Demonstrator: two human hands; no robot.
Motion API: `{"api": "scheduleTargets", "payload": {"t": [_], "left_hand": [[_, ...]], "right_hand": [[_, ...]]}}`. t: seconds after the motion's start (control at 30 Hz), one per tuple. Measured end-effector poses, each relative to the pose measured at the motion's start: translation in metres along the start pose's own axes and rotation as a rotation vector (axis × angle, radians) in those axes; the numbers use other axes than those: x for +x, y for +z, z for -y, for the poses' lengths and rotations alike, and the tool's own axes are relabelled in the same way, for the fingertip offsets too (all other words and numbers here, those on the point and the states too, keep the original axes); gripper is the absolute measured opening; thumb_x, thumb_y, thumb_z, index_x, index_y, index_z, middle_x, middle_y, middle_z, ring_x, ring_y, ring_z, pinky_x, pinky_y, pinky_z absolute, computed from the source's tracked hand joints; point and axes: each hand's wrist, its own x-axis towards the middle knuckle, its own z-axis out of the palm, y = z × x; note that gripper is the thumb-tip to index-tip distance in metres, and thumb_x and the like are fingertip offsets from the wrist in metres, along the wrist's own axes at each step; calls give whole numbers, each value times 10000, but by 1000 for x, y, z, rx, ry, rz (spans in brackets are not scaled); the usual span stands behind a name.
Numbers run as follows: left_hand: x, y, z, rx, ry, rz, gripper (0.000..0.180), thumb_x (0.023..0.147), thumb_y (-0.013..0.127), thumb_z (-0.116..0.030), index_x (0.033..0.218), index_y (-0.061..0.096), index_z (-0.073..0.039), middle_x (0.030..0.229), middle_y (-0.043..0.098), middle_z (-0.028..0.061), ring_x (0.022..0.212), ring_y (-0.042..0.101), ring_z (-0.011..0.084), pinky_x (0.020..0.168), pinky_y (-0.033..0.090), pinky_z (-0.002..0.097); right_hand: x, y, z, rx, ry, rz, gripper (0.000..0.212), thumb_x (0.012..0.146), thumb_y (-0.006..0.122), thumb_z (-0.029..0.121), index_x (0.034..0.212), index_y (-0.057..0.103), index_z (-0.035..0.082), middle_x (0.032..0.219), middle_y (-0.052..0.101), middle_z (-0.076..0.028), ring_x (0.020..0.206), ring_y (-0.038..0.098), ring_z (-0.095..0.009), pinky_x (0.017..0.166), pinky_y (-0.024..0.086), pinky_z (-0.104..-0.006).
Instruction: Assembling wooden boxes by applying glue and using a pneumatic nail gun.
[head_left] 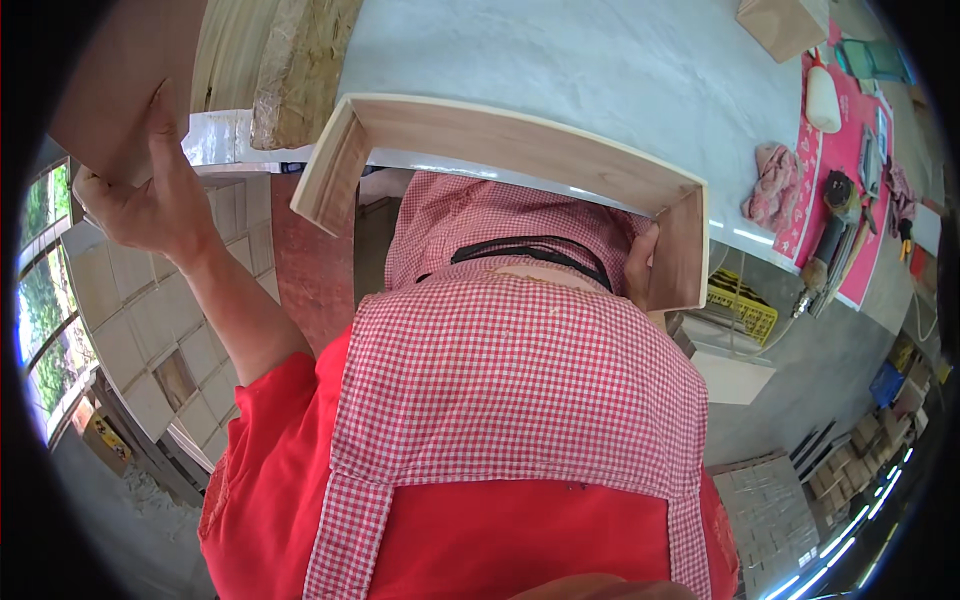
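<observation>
My left hand (160, 205) is stretched out to the far left, its thumb on the face of a flat brown wooden panel (125, 85) and its fingers under the near corner. In front of my apron is a three-sided wooden frame (520, 145), a long board with a short board at each end and an open side facing me. It rests partly on the table edge. My right hand (640, 265) grips the frame's right end board, with most of the fingers hidden behind my apron and the wood.
The pale marbled table (560, 55) spreads ahead. Stacked boards (300, 70) stand beside the panel. A wooden block (785, 25), a crumpled cloth (772, 185), a white bottle (822, 95) and tools (830, 245) lie at the right. A yellow crate (742, 300) sits below.
</observation>
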Motion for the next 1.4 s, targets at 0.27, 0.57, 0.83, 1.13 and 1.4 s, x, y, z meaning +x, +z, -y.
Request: {"api": "scheduleTargets", "payload": {"t": [0.27, 0.57, 0.83, 1.13, 1.4], "left_hand": [[-6, 0, 1, 33, 94, 31, 456, 704, 911, -95, 1038, 620, 11, 1042, 668, 85, 916, 633, 172, 838, 523, 298], [-8, 1, 13, 64, 195, 17, 444, 692, 923, -118, 993, 621, 3, 1014, 662, 97, 902, 633, 189, 822, 525, 303], [-7, 0, 9, -30, 11, 4, 444, 724, 908, -148, 1014, 624, 34, 1004, 694, 130, 866, 676, 190, 772, 571, 306], [6, 3, -15, -18, -77, 133, 399, 753, 890, -165, 984, 615, 8, 974, 630, 80, 854, 642, 159, 771, 551, 278], [24, 16, -72, 40, -236, 537, 512, 795, 842, -304, 1128, 618, 14, 1049, 657, 133, 885, 653, 216, 773, 535, 348]], "right_hand": [[-15, 12, -25, 118, 14, 20, 429, 917, 481, 60, 1322, 524, -74, 1337, 561, -258, 1198, 553, -417, 1005, 461, -437], [-14, -14, -18, 136, 29, 150, 405, 913, 491, 62, 1283, 552, -91, 1302, 592, -238, 1139, 592, -393, 942, 491, -433], [3, 3, -2, 48, -26, -30, 383, 864, 533, 5, 1228, 603, -94, 1275, 620, -240, 956, 620, -360, 829, 509, -409], [38, -8, 1, 21, -172, -68, 369, 827, 539, -33, 1182, 628, -74, 1061, 671, -227, 796, 618, -346, 715, 502, -427], [67, 4, -8, 50, 283, 242, 192, 845, 603, 57, 1005, 658, -33, 857, 678, -221, 689, 670, -326, 607, 496, -399]]}}
